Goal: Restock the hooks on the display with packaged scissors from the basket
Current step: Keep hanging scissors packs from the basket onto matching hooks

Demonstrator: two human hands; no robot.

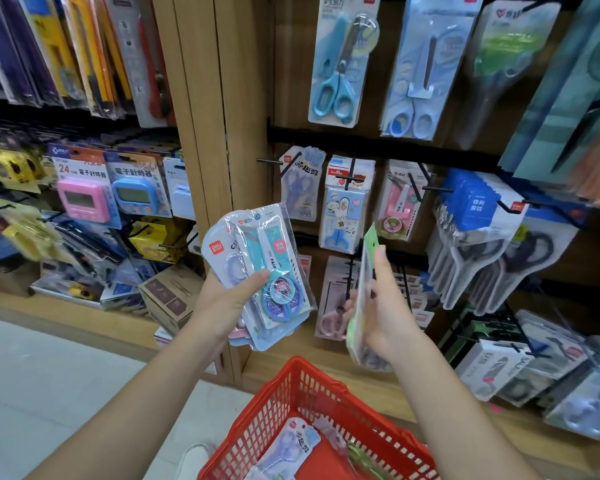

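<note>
Now | left hand (226, 303) grips fanned scissor packs (274, 237), thumb on top | right hand (385, 306) holds green pack (369, 240) upright

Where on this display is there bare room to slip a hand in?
Bare wooden panel shows between the post and the blue scissors pack; a bare ledge lies beyond the red basket. Around the stacked blue packs it is crowded.

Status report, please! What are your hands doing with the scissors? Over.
Left hand grips stack of scissor packs. Right hand holds green-edged pack. More packs wait in red basket. Nothing blocks the hooks.
</note>
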